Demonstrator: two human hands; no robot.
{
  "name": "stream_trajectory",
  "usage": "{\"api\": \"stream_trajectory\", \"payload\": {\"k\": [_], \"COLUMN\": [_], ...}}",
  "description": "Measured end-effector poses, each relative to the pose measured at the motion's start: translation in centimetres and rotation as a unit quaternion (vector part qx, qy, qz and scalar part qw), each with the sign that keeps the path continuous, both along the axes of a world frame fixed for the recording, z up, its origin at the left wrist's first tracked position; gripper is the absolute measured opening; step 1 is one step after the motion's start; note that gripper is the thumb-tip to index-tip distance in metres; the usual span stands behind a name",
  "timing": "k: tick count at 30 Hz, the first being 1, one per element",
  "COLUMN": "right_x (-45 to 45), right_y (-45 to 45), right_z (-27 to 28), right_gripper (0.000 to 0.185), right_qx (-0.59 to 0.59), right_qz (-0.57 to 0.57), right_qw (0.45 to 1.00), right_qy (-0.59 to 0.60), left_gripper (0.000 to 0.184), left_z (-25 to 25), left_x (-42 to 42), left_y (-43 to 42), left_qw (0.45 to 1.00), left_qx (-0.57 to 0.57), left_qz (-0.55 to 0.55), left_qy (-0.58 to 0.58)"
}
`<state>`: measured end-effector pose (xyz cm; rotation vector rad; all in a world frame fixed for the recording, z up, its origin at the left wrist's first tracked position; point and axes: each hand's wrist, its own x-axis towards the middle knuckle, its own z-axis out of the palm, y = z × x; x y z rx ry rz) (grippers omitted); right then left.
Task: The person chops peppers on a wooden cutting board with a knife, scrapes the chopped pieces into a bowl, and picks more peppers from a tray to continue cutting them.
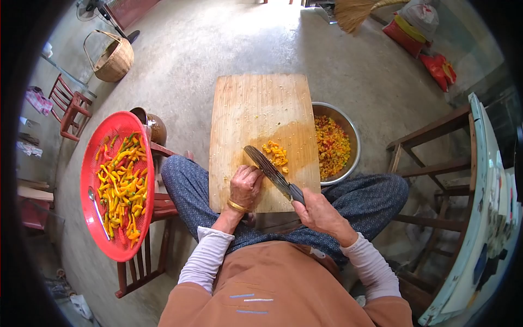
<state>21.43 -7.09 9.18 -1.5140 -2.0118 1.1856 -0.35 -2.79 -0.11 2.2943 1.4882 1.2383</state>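
Note:
My right hand [321, 213] is wrapped round the dark handle of a kitchen knife [271, 170], its broad blade slanting up and left over a wooden cutting board [259, 103]. Just left of the blade, my left hand [245, 187] rests on the board with its fingers curled. Whatever it may hold is hidden under the fingers. Chopped yellow pepper pieces [277, 152] lie in a small heap on the far side of the blade. Wet patches and scattered seeds mark the board.
A metal basin [357, 143] of chopped red and yellow peppers stands right of the board. To the left, a red plastic basket [89, 177] on a chair holds whole peppers and a spoon [99, 212]. A brown jar [157, 129] stands behind it; a wooden-legged table [463, 163] is at right.

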Motion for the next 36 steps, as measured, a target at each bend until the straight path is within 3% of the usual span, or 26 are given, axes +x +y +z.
{"api": "stream_trajectory", "payload": {"k": [26, 32, 36], "right_x": [1.0, 0.9, 1.3], "right_y": [1.2, 2.2, 2.8], "right_z": [-0.3, 0.7, -0.6], "right_gripper": [0.023, 0.022, 0.020], "right_qx": [0.030, -0.019, 0.013], "right_qz": [0.052, 0.063, 0.067], "right_qw": [0.995, 0.995, 0.998], "right_qy": [-0.073, -0.071, 0.004], "left_gripper": [0.016, 0.013, 0.011], "left_z": [0.0, 0.0, -0.3], "left_x": [0.5, 0.6, 0.7], "left_y": [0.2, 0.3, 0.5], "left_qw": [1.000, 1.000, 1.000], "left_qx": [0.013, -0.020, -0.014], "left_qz": [0.005, 0.011, 0.007], "left_qy": [0.005, -0.012, -0.022]}}
